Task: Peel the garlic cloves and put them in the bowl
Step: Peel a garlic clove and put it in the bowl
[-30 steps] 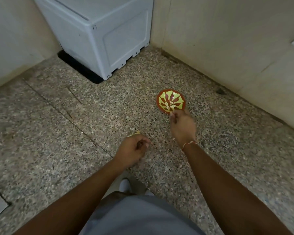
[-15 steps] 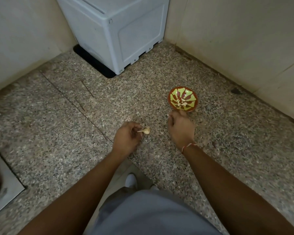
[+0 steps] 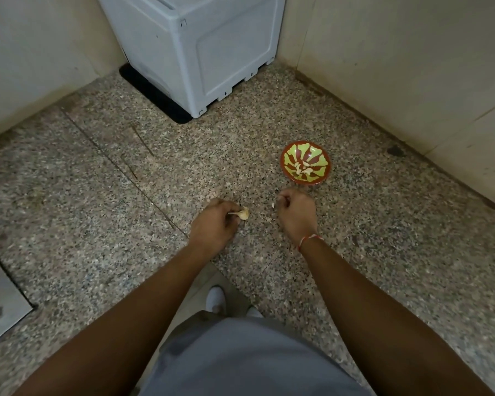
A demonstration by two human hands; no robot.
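Observation:
A red bowl with a green pattern [image 3: 317, 155] stands on the speckled floor, with several peeled garlic cloves [image 3: 301, 170] in it. My left hand [image 3: 213, 224] pinches an unpeeled garlic piece [image 3: 243, 214] by its thin stalk, low over the floor and left of the bowl. My right hand [image 3: 296, 214] hovers just in front of the bowl with its fingers curled. A small pale fleck shows at its fingertips, and I cannot tell whether it is held.
A grey-white appliance [image 3: 200, 52] on a black mat fills the far corner between two pale walls. A metal plate [image 3: 3, 304] is set in the floor at the left. My grey clothing and a white shoe [image 3: 216, 298] are below my arms.
My right hand drew back from the bowl's rim toward me. My left hand now shows the garlic piece at its fingertips. The view shifted, so everything sits further right.

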